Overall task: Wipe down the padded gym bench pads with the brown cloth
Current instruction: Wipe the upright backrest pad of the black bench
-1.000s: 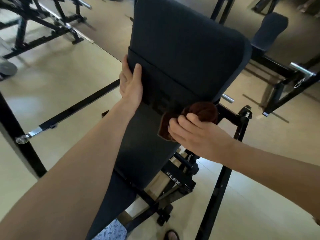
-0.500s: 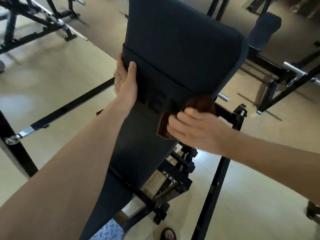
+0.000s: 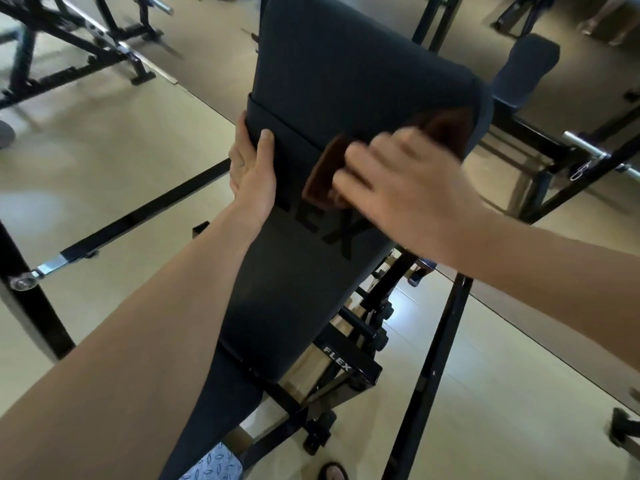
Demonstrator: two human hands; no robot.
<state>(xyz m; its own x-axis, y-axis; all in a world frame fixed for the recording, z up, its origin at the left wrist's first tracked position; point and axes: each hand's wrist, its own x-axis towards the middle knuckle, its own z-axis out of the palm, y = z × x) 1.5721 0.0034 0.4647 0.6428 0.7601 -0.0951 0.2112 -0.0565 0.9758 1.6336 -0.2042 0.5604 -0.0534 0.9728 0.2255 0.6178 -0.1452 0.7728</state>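
A dark padded bench pad rises tilted up the middle of the view, with a lower pad section lettered FLEX below a seam. My left hand grips the pad's left edge at the seam, thumb on the front face. My right hand presses the brown cloth against the pad near its right edge. The cloth shows on both sides of my fingers, and its middle is hidden under the hand. The hand is motion-blurred.
The bench's black steel frame with a FLEX label stands below the pad. Another padded bench and a chrome bar are at the right. Black rack legs stand at upper left. A long black floor bar runs left. A sandalled foot is at the bottom.
My right hand has slid the brown cloth up and to the left, from below the pad's right lower edge onto its face. My left hand keeps its grip on the left edge.
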